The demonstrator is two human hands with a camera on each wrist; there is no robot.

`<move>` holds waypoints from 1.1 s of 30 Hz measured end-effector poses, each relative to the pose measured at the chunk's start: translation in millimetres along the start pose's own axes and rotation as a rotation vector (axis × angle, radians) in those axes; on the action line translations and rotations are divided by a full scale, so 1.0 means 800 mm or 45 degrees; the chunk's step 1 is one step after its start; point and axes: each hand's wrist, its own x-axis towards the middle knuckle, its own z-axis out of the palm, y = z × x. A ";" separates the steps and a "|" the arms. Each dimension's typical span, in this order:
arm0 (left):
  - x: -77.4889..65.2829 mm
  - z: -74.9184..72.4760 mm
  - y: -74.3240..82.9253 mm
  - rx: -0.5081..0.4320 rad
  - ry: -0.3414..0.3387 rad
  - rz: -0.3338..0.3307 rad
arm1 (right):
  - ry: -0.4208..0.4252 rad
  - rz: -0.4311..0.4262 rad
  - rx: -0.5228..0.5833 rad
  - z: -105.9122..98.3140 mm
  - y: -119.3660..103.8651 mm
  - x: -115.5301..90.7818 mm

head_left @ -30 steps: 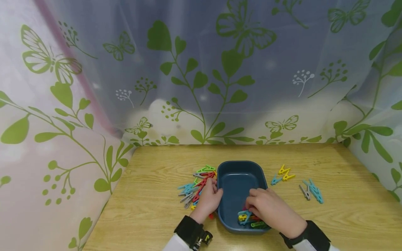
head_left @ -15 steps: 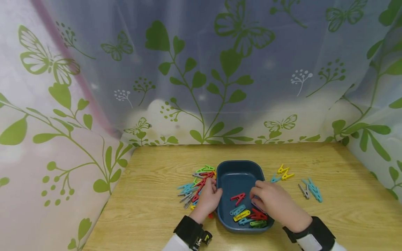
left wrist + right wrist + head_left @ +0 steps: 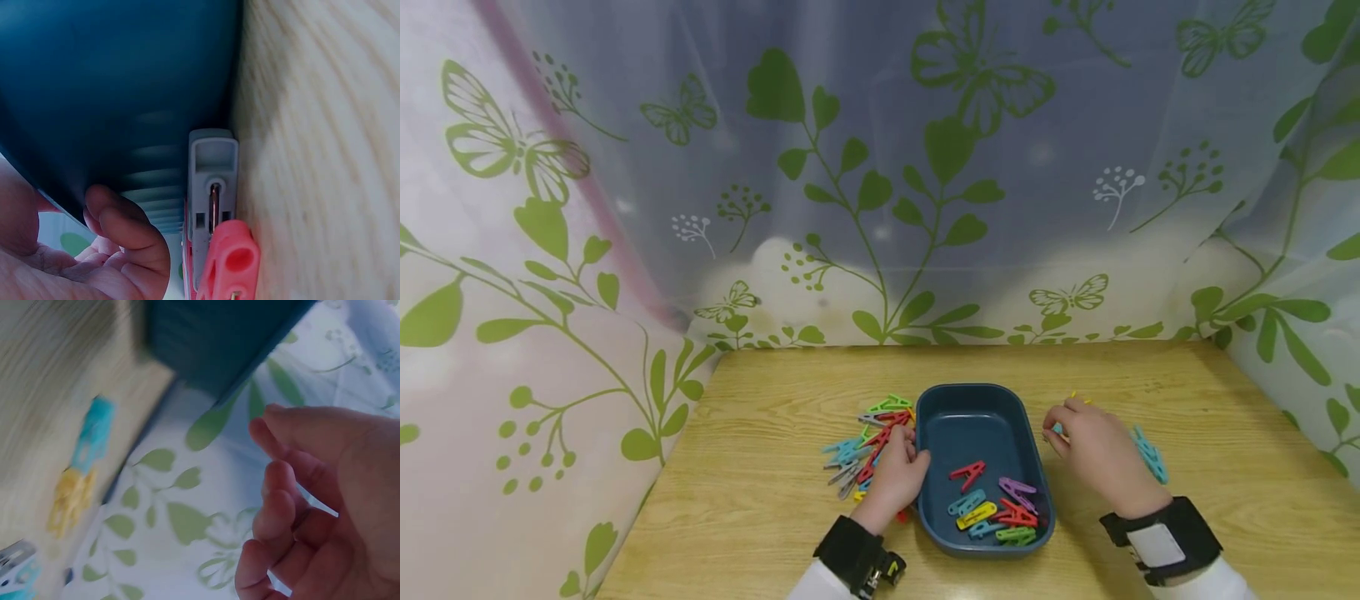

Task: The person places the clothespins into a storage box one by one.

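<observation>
Peg of light-blue colour (image 3: pixel 95 431) lies on the bench (image 3: pixel 790 392), just right of the dark blue container (image 3: pixel 970 437), and a next grasp would depend, as I judge, on how it sits under the fingers. Its long axis is slanted: one end is roughly toward the container, the other toward the yellow pegs (image 3: pixel 72 499), which lie a little farther from the container. The right hand (image 3: pixel 1096 448) is clearly the nearer one; the left hand (image 3: pixel 897 479) is at the opposite side of the container. In the head view the right hand covers most of this group, and some light blue shows between thumb and forefinger, so the peg is probably below the fingertips; how high they are, I cannot tell. In the right wrist view the fingers are loosely bent and hold nothing. The forearm comes from the near right of the container, with the back of the hand upward. The left hand pinches the container's left rim, beside a heap of pegs (image 3: pixel 847 452). More pegs (image 3: pixel 977 515) lie inside the container, at its near end.
</observation>
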 end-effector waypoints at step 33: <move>0.003 0.002 -0.004 0.006 -0.007 -0.019 | -0.455 0.466 -0.054 0.011 0.084 -0.015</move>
